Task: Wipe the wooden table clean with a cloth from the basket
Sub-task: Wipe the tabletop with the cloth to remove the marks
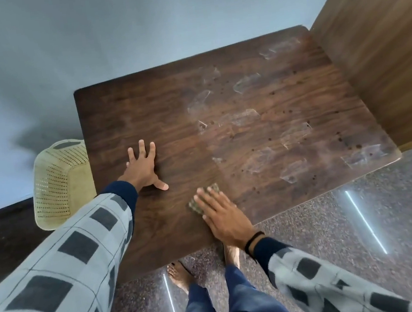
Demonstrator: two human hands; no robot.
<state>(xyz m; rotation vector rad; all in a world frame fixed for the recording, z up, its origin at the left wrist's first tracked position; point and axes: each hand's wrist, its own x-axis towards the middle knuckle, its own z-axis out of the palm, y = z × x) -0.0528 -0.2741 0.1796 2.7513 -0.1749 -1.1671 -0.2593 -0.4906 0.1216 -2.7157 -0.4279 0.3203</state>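
- The left hand [145, 167] lies flat, fingers spread, gripping nothing, on the dark wooden bench [166, 103], probably bracing the lean.
- The right hand [222, 215], fingers straight, presses the small mottled olive cloth [214, 188] down near the front edge, which gives wiping pressure.
- The pale smears [245, 82] on the right half look unwiped.
- The cream perforated plastic basket [58, 180] sits on the floor, left of the bench.

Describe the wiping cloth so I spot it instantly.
Start at the dark brown wooden table. Near its front edge, the right hand presses flat on an olive-brown patterned cloth. It is the only fabric on the tabletop; the left hand rests on bare wood.
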